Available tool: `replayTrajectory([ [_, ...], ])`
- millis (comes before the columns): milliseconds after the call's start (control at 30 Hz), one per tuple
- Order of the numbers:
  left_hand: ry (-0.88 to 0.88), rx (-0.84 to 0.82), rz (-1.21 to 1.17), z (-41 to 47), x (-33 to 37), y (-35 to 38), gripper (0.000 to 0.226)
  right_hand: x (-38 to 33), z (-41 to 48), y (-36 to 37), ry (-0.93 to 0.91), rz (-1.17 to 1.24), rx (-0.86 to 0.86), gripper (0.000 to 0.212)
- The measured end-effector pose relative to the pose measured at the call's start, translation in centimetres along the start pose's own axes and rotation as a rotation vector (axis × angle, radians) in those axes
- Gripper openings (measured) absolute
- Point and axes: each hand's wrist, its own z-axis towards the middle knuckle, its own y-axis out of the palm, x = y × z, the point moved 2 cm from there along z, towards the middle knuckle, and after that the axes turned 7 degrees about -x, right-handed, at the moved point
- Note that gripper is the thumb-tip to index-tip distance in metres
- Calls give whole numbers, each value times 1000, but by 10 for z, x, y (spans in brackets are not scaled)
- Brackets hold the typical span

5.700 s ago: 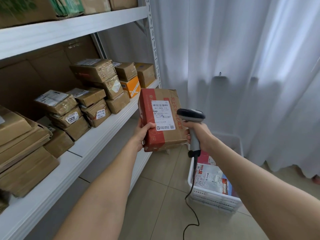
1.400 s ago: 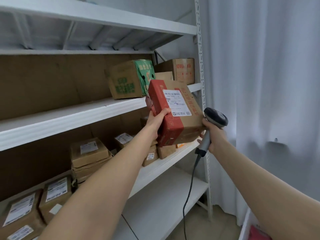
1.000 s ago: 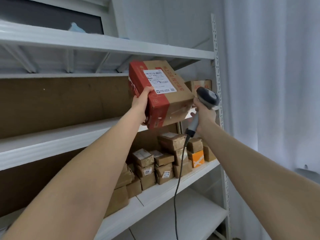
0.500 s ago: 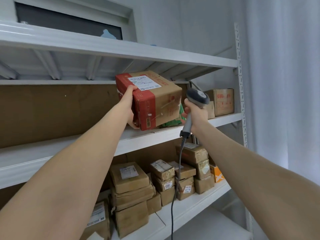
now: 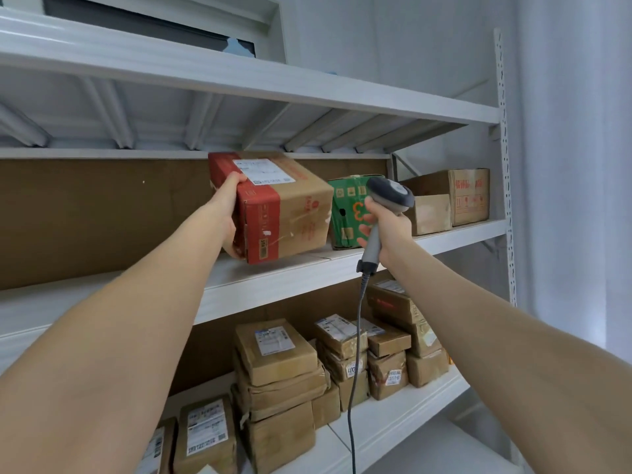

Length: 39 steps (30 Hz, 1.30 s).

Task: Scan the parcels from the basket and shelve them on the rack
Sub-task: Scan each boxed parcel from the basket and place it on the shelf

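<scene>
1. Two bare forearms reach up from the lower corners towards the middle tier of a white steel rack (image 5: 504, 131).
2. A grey cable (image 5: 355, 354) hangs straight down from the scanner handle, passing in front of the lower tier.
3. Lower shelf (image 5: 393, 412): small taped parcels (image 5: 280, 357) with white labels stand in stacks of two or three, side by side.
4. The right hand (image 5: 388, 227) is closed round the handle of a grey barcode scanner (image 5: 390, 196), held upright, head uppermost.
5. The left hand (image 5: 227, 213) grips the red-taped cardboard parcel (image 5: 290, 213) at its left end: the thumb lies over the top edge and the palm is against the red end. The fingers are hidden beneath.
6. The parcel sits slightly tilted at the front edge of the middle shelf (image 5: 273, 282), with its shipping label (image 5: 263, 171) facing up. Whether its base rests fully on the board cannot be told.
7. A green printed carton (image 5: 347, 206) stands on the same shelf just right of the parcel, partly behind the scanner.
8. Further right on that shelf are a plain brown carton (image 5: 432, 213) and a larger carton with red print (image 5: 468, 196), touching each other.
9. A brown cardboard back panel (image 5: 85, 217) closes the tier behind the parcel.
10. The top shelf (image 5: 239, 77) runs overhead, and a pale curtain (image 5: 574, 165) hangs to the right of the rack.
</scene>
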Motion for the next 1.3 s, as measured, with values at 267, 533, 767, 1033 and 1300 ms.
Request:
replayTrajectory([
  [267,-91,-35,40,23,-13,40,67,-2,7,5,34,-51,-24,44],
  [533,-220,-171,84,43,-18,88,76,-7,20,-14,3,-140,35,41],
  [767,-259,-193,106,68,-25,105,77,-5,31,-21,9,-131,10,42],
  [1033,214,-67,489,64,-15,106,96,10,38,1,65,-152,-66,26],
  [1300,462,52,865,69,-22,115,64,10,29,-14,104,-149,25,34],
])
